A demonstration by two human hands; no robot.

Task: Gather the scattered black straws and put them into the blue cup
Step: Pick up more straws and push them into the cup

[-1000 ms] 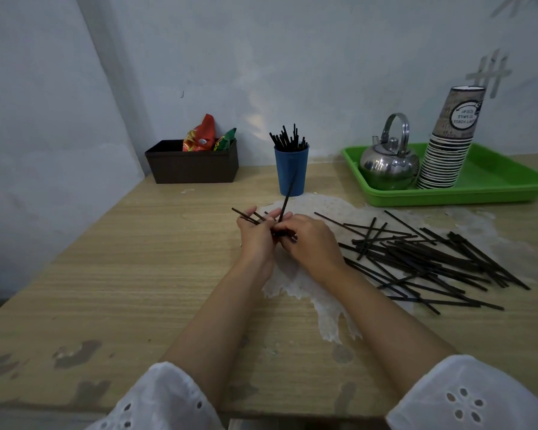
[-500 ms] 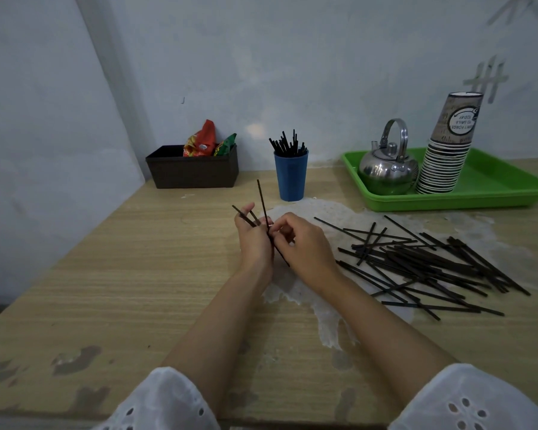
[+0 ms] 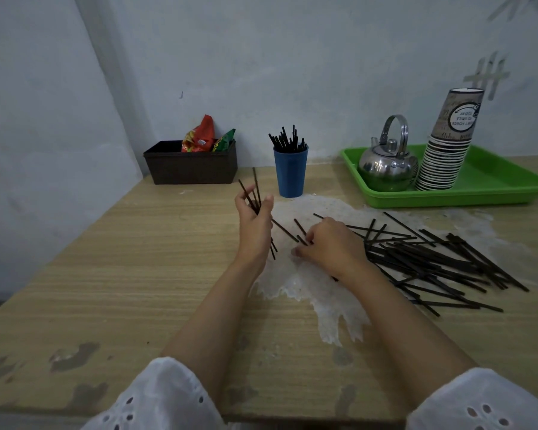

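Nearby, left hand (image 3: 255,218) grips straws (image 3: 246,190) near blue cup (image 3: 290,175); right hand (image 3: 330,246) pinches loose straw (image 3: 302,239); kettle (image 3: 385,169) on tray (image 3: 494,187).

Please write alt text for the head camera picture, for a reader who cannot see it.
At a wooden table, a person's left hand holds a few black straws while the right hand touches the edge of a scattered pile. Behind stand a blue cup with straws, a dark box, and a green tray with a kettle and paper cups.
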